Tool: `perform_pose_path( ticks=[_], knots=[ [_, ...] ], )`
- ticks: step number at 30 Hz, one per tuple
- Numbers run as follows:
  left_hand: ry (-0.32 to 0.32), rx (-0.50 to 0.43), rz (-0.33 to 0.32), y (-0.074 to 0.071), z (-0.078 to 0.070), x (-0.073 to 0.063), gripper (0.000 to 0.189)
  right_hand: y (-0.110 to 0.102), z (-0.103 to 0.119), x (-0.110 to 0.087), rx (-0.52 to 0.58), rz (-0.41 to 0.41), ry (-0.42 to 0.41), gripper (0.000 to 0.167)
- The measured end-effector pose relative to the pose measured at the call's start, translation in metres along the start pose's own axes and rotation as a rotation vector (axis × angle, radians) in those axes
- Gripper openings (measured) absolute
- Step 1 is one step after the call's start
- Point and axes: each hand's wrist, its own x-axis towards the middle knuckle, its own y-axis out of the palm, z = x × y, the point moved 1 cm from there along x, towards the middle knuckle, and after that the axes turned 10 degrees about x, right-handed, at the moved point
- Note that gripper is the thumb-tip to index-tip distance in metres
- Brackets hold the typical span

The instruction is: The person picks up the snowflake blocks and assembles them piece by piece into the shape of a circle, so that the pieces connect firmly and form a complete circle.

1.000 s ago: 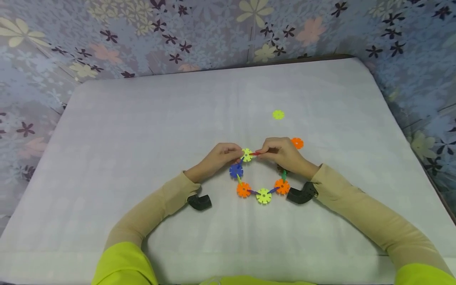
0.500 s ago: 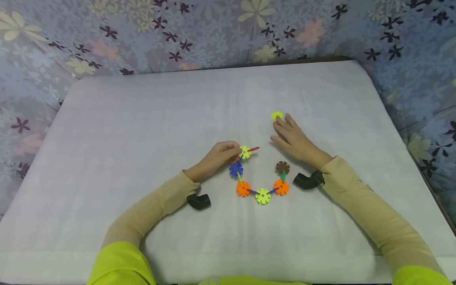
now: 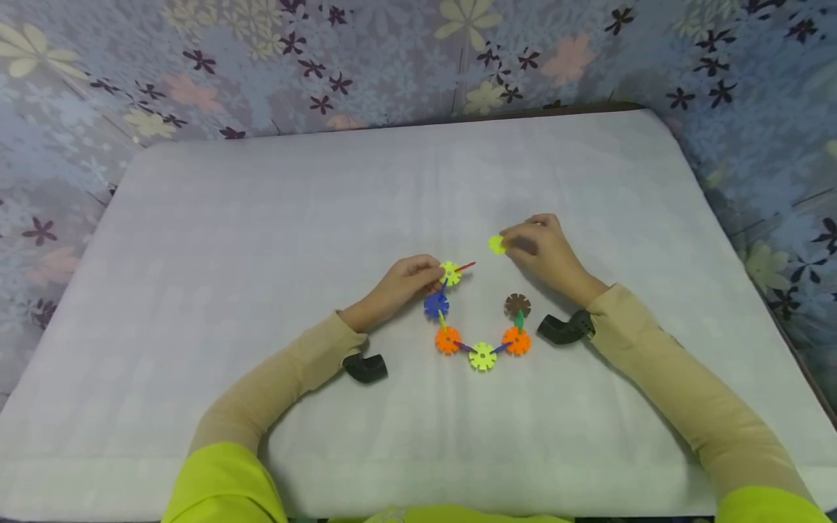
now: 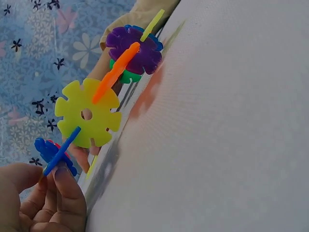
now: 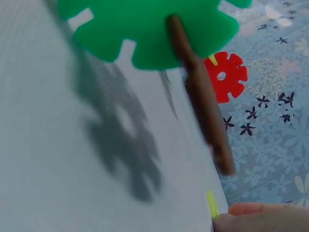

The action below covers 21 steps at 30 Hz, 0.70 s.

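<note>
My left hand [image 3: 408, 287] pinches the chain of slotted plastic discs at its upper left end, by a yellow disc [image 3: 450, 273]. From that disc a red disc [image 3: 466, 266] sticks out edge-on, reaching towards the right hand. The chain curves down through a blue disc [image 3: 436, 305], orange and yellow ones, then up to a brown disc [image 3: 518, 305] at its other end. My right hand [image 3: 552, 258] pinches a loose yellow disc [image 3: 497, 244] just above the table, apart from the red one. In the right wrist view a large green disc [image 5: 169, 43] lies close to the camera.
A white-covered table [image 3: 261, 218] spreads under both arms. Flowered cloth [image 3: 392, 65] hangs behind and beside it. Black curved wrist mounts [image 3: 366, 369] show at both sleeves.
My right hand has left the red disc, reached to the far yellow disc, picked it up and brought it back nearer the chain. The left hand keeps its hold, having shifted slightly.
</note>
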Motion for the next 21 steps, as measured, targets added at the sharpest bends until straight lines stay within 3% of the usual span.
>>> perform_pose_path(
  ticks=[5, 8, 10, 13, 16, 21],
  knots=[
    [0.001, 0.02, 0.013, -0.001, 0.001, 0.0, 0.016, 0.004, -0.002, -0.001, -0.061, 0.109, -0.02, 0.035],
    [0.014, 0.028, 0.013, -0.002, 0.0, 0.001, 0.017, 0.005, -0.004, 0.001, -0.091, 0.136, -0.061, 0.034],
    [0.02, 0.03, 0.013, -0.003, 0.0, 0.001, 0.017, 0.005, -0.002, 0.002, -0.07, 0.096, -0.078, 0.028],
    [0.019, 0.036, 0.018, -0.003, 0.0, 0.001, 0.016, 0.005, 0.008, 0.001, 0.004, -0.035, -0.081, 0.019],
    [0.024, 0.039, 0.022, -0.002, 0.001, 0.0, 0.016, 0.007, 0.022, -0.003, 0.175, -0.11, -0.012, 0.014],
    [0.042, 0.044, 0.018, -0.001, 0.001, 0.0, 0.016, 0.01, 0.034, -0.008, 0.594, 0.028, 0.231, 0.013]
  ],
)
